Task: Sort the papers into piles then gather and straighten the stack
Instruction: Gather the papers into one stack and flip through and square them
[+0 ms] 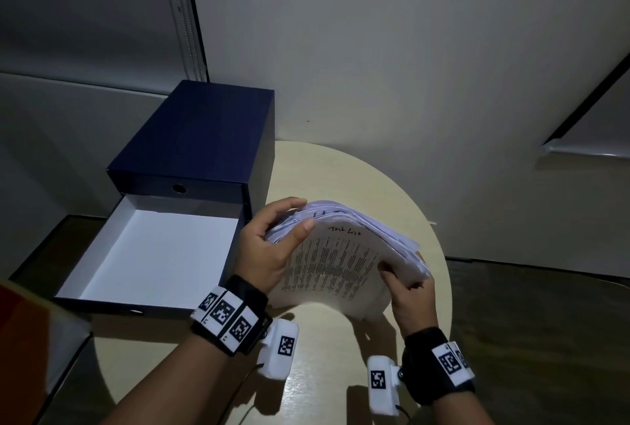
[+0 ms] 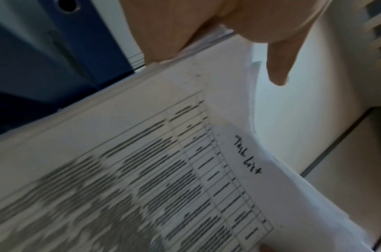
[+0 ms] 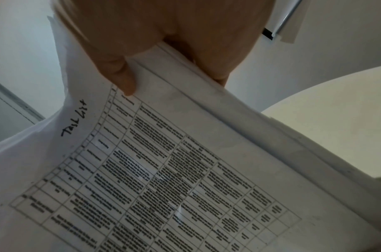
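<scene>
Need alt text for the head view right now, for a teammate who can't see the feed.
Both hands grip a thick stack of papers on edge over a round table, the left hand at one side and the right hand at the other; the front sheet shows a printed table. Left of them, a dark blue box has its lower drawer pulled open.

The stack of papers (image 1: 341, 261) stands tilted on its lower edge on the round worktop (image 1: 341, 169), bowed; a printed table headed by handwriting faces front.
</scene>
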The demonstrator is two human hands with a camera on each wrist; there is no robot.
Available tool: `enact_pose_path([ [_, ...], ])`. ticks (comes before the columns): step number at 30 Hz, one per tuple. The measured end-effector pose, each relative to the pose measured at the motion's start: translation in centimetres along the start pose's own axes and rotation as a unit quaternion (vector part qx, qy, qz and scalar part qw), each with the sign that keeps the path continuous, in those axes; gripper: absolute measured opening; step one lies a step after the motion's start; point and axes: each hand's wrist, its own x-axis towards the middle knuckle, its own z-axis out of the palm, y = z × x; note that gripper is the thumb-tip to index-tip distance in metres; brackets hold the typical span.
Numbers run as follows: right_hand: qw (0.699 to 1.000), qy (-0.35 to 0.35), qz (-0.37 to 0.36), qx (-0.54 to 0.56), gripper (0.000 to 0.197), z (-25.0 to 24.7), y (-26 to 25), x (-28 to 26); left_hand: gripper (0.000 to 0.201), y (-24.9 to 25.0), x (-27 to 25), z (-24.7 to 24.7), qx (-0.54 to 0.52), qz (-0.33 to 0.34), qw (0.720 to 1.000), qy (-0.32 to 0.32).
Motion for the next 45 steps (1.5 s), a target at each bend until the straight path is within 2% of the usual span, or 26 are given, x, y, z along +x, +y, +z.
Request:
enact_pose_path([
  [5, 1.0, -0.019, -0.004, 0.014, 0.043, 0.3, -0.2, 0.0, 0.01, 0.5, 0.7, 1.0, 0.068, 0.044, 0.996, 0.041],
  [9, 1.0, -0.017, -0.014, 0.001, 0.042, 0.2, 0.1, 0.3, 0.005, 0.0, 1.0, 1.1, 0.125, 0.031, 0.99, 0.049],
  [14, 1.0, -0.005, -0.026, -0.001, 0.039, -0.2, 0.6, 0.8, 0.018, -0.4, 1.0, 0.4, 0.113, 0.024, 0.992, 0.048],
  [18, 1.0, -0.01, -0.014, 0.001, 0.041, -0.1, 0.9, 0.7, 0.006, 0.0, 1.1, 0.6, 0.098, 0.036, 0.993, 0.048],
  [22, 1.0, -0.02, -0.023, 0.006, 0.042, 0.1, 0.4, 0.6, 0.005, 0.0, 1.5, 0.8, 0.113, 0.017, 0.99, 0.084],
  [25, 1.0, -0.011, -0.027, 0.008, 0.038, 0.0, 0.5, 0.6, 0.001, -0.2, 1.4, 0.5, 0.104, 0.008, 0.993, 0.06],
  [28, 0.999, -0.006, -0.039, 0.005, 0.038, 0.2, 0.3, 0.7, 0.005, -0.1, 1.2, 0.2, 0.131, 0.031, 0.99, 0.042],
  [31, 0.999, -0.004, -0.035, 0.004, 0.039, 0.2, 0.5, 0.8, 0.002, 0.0, 1.3, 0.5, 0.15, 0.042, 0.986, 0.056],
  [34, 0.999, 0.017, -0.03, 0.006, 0.032, 0.1, 0.8, 0.9, 0.012, -0.1, 1.4, 0.5, 0.165, 0.022, 0.983, 0.081],
  [37, 0.999, 0.037, -0.016, 0.007, 0.029, -0.2, 1.3, 1.1, 0.017, -0.5, 1.4, 0.0, 0.141, 0.029, 0.984, 0.101],
  [39, 0.999, 0.046, 0.004, 0.02, 0.039, -0.3, 1.8, 1.2, 0.014, -0.6, 1.2, -0.4, 0.103, 0.038, 0.991, 0.08],
  [41, 0.998, 0.044, 0.026, 0.025, 0.061, 0.0, 1.9, 1.3, 0.01, -0.6, 1.0, -0.7, 0.092, 0.063, 0.993, 0.028],
  [42, 0.998, 0.038, 0.037, 0.028, 0.065, 0.1, 1.9, 1.4, 0.015, -0.6, 0.9, -0.9, 0.103, 0.078, 0.992, -0.002],
  [45, 0.998, 0.022, 0.048, 0.023, 0.055, 0.3, 1.6, 1.5, 0.033, -0.7, 0.6, -1.1, 0.103, 0.096, 0.988, -0.071],
])
